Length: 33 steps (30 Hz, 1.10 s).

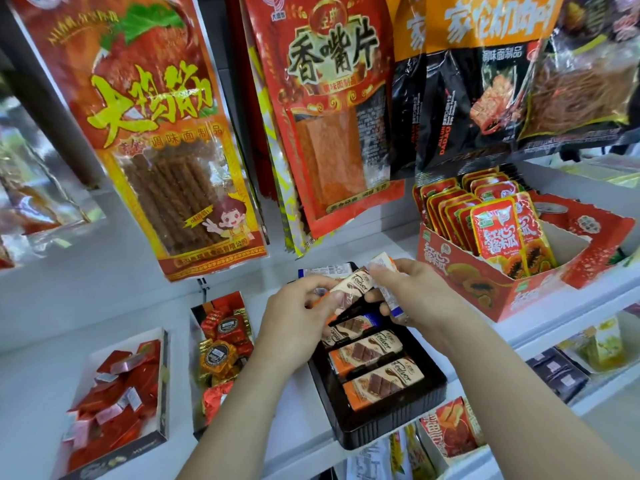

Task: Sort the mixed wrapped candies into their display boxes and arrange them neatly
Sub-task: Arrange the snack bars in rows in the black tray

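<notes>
Candy bar (351, 289) marked roughly "Fodvor" is pinched in your left hand (294, 317); your right hand (415, 292) grips a white-orange bar (381, 263); both hands hide the black tray's (391, 427) far end

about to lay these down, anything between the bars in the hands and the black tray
Nothing visible. The left hand and right hand hold bars above the black tray; only packed bars lie below.

left hand (298, 308): bare, nails short | right hand (414, 292): bare, thin ring-like band (406, 319) on one finger | left forearm (239, 403), right forearm (519, 386): uncovered to the frame's lower edge
</notes>
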{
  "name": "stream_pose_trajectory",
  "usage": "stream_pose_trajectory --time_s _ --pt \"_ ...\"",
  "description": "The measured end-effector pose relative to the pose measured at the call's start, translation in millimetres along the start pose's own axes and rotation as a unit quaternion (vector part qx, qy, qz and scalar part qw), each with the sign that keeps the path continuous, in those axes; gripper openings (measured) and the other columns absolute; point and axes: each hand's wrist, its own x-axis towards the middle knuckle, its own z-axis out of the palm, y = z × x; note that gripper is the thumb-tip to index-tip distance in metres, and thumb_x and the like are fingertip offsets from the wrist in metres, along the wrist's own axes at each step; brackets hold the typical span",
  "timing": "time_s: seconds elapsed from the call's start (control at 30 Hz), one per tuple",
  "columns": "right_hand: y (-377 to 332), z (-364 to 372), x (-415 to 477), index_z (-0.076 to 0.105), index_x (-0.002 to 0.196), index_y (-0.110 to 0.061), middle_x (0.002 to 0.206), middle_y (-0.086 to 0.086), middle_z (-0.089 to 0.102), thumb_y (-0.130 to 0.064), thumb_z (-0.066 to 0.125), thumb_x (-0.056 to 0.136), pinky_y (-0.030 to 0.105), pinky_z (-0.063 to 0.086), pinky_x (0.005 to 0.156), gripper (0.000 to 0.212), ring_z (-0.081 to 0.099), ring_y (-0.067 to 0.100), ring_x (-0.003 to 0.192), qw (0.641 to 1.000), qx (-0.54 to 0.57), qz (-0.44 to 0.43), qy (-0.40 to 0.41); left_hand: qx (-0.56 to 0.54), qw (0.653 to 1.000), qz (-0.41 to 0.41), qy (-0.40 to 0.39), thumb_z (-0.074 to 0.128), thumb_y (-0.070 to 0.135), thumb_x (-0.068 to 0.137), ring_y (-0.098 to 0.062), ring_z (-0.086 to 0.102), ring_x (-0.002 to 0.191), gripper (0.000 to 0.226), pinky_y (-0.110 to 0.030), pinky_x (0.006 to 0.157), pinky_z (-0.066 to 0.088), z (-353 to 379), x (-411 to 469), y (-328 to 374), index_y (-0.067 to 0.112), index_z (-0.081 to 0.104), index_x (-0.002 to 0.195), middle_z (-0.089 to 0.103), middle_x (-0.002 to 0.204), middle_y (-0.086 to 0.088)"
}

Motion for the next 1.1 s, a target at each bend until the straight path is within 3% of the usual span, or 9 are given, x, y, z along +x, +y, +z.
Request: stream_pose_trajectory --time_s 0.07,0.2,0.3,0.37,0.5,0.63,0.77,0.9,1.1 --pt "3 0 0 0.058 0.111 -0.012 0.078 0.008 0.068 -0.022 0.065 0.090 0.019 0.041 0.043 0.024 0.049 0.012 0.045 0.999 -0.017 -0.034 0.027 -0.026 1.000 -0.010 -0.014 0.058 0.025 0.095 -0.007 0.059 0.049 0.017 -0.026 0.054 0.049 -3 0 -1 0.040 0.066 0.092 0.065 0.072 0.008" --pt "7 -1 2 0.055 0.119 -0.010 0.080 0.008 0.071 -0.018 0.065 0.090 0.018 0.041 0.043 0.032 0.051 0.012 0.046 0.998 -0.034 -0.045 0.040 -0.015 0.998 -0.047 -0.031 0.043 0.013 0.101 -0.004 0.056 0.054 0.030 -0.024 0.064 0.049 -6 6 -7 0.025 0.065 0.118 0.064 0.089 0.005" --pt "11 -2 6 0.051 0.126 -0.011 0.079 0.006 0.072 -0.017 0.062 0.091 0.018 0.041 0.044 0.038 0.052 0.011 0.048 0.997 -0.054 -0.043 0.047 0.041 0.997 -0.065 0.022 0.050 0.016 0.099 -0.014 0.066 0.070 0.024 -0.030 0.072 0.053 -3 11 -12 0.025 0.066 0.114 0.065 0.099 -0.003" --pt "13 -3 9 0.056 0.119 -0.014 0.080 0.007 0.071 -0.016 0.063 0.089 0.024 0.048 0.051 0.030 0.057 0.013 0.055 0.989 -0.110 -0.073 0.069 0.076 0.993 -0.068 0.060 0.058 0.023 0.095 -0.022 0.066 0.083 0.015 -0.032 0.074 0.053 -1 15 -14 0.024 0.068 0.105 0.067 0.098 -0.006" --pt "16 -4 14 0.063 0.094 -0.019 0.083 0.006 0.069 -0.019 0.062 0.084 0.037 0.051 0.069 0.009 0.063 0.026 0.078 0.961 -0.232 -0.108 0.103 0.155 0.983 -0.071 0.071 0.058 0.026 0.095 -0.020 0.062 0.088 0.015 -0.027 0.069 0.043 7 17 -11 0.021 0.068 0.104 0.068 0.098 0.000" --pt "9 -4 14 0.060 0.085 -0.011 0.078 0.007 0.061 -0.018 0.050 0.088 0.036 0.045 0.064 0.012 0.054 0.025 0.069 0.977 -0.185 -0.066 0.088 0.224 0.971 -0.030 0.076 0.054 0.021 0.094 -0.022 0.063 0.089 0.019 -0.032 0.072 0.050 11 15 -6 0.022 0.071 0.087 0.071 0.091 0.000" --pt "5 -7 13 0.057 0.105 -0.004 0.082 0.008 0.052 -0.013 0.043 0.093 0.021 0.038 0.049 0.021 0.052 0.019 0.064 0.991 -0.125 -0.025 0.032 0.258 0.963 -0.008 0.077 0.055 0.013 0.091 -0.021 0.061 0.086 0.020 -0.032 0.070 0.048 11 16 -7 0.018 0.073 0.086 0.071 0.088 0.001" --pt "10 -12 11 0.059 0.099 -0.010 0.081 0.005 0.059 -0.010 0.053 0.093 0.029 0.036 0.057 0.009 0.061 0.015 0.064 0.996 -0.082 -0.024 0.000 0.252 0.963 -0.004 0.091 0.059 0.011 0.087 -0.019 0.060 0.085 0.020 -0.025 0.065 0.042 13 18 -12 0.024 0.072 0.079 0.065 0.088 0.003" --pt "10 -14 11 0.067 0.102 -0.006 0.081 0.000 0.067 -0.006 0.070 0.083 0.038 0.043 0.069 0.019 0.058 0.021 0.078 0.999 0.033 -0.021 0.003 0.313 0.949 -0.033 0.018 0.055 0.010 0.089 -0.024 0.048 0.110 0.028 -0.028 0.083 0.043 11 17 -8 0.028 0.074 0.100 0.055 0.114 -0.003"
